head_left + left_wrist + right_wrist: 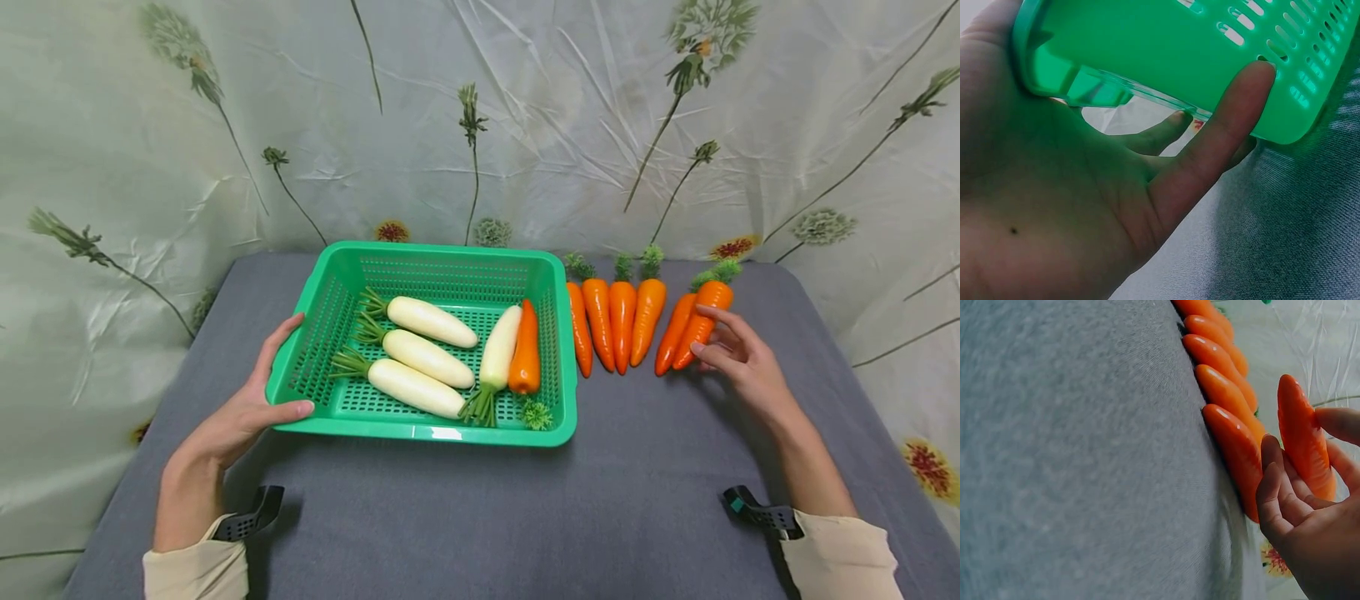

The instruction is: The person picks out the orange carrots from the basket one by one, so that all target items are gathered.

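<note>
My left hand [232, 412] grips the left end of a green plastic basket [420, 258], its thumb over the near corner of the rim. In the left wrist view fingers [1229, 119] press along the basket's outer wall [1129, 37]. Inside lie several white radishes [423, 360] with green stems and one orange carrot [525, 350], its leafy top toward me. At the right, my right hand [738, 358] pinches a carrot [1304, 437] between thumb and fingers. That carrot overlaps another carrot [675, 333] on the table in the head view.
Several more carrots [622, 321] lie side by side right of the basket, leafy tops pointing away; the leftmost is partly hidden by the rim. A grey cloth [450, 517] covers the table. Behind it hangs a pale curtain [540, 125] with a plant print.
</note>
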A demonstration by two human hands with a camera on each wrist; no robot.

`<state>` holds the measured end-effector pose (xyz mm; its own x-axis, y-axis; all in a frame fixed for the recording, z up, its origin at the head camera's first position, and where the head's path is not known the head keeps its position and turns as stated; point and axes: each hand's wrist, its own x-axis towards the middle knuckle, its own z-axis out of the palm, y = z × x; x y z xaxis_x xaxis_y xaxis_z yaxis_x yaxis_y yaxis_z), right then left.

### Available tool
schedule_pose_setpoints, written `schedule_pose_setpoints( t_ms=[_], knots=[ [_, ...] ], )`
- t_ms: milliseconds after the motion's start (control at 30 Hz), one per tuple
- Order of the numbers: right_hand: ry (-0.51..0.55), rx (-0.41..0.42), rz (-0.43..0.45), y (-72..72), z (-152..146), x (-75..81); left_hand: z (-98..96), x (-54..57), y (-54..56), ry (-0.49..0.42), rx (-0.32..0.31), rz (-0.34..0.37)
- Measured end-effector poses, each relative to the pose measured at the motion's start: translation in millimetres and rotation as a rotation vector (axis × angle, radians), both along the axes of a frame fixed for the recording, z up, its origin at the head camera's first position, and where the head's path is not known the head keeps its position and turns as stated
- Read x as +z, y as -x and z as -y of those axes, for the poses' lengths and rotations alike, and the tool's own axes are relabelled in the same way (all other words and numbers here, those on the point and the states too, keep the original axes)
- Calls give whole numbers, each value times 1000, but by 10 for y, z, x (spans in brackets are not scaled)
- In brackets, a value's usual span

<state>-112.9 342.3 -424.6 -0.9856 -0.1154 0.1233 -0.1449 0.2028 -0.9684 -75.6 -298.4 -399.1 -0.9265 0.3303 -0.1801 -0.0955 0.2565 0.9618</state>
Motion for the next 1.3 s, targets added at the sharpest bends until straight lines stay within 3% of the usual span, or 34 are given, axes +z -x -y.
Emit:
schedule_pose_setpoints(
  t_ms=[433,833,1300],
  knots=[
    [-244,-101,109,-20,-93,-31,0,-7,2,-15,-5,1],
    [-384,-96,179,28,-90,-55,-6,17,9,-3,3,13],
    [-402,-84,160,107,-52,-84,-14,18,10,-6,6,7]
  ],
)
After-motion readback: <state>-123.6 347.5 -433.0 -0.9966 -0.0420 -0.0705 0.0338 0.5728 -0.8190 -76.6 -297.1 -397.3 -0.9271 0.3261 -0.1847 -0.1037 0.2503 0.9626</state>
